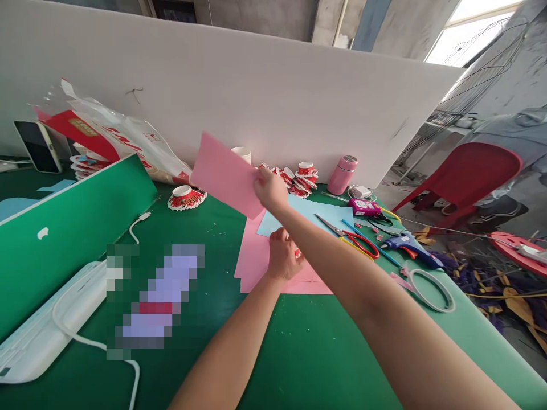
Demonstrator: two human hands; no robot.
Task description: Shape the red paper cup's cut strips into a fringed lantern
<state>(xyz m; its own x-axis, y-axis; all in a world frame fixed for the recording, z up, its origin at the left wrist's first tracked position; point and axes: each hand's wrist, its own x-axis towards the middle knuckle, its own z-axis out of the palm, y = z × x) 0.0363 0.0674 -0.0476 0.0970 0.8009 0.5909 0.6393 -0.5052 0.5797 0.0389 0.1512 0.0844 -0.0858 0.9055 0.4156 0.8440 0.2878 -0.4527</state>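
My right hand (272, 191) is raised over the table, its fingers closed on the edge of a pink sheet of paper (224, 173) tilted in the air to the left. Lower down, my left hand (284, 254) rests above the stacked paper, fingers curled around a small red-and-white paper cup (298, 253); most of the cup is hidden by the hand. Beneath it lie pink sheets (252, 267) and a light blue sheet (305, 205). Scissors with red handles (361, 242) lie across the blue sheet's right side, beside a blue stick (387, 257).
At right are a blue glue gun (412, 247), a clear ring (431, 296), a purple box (364, 207) and a pink bottle (342, 175). Fringed paper cups (187, 197) stand farther back. A green board (85, 210) and white power strip (47, 330) occupy the left. A person sits beyond.
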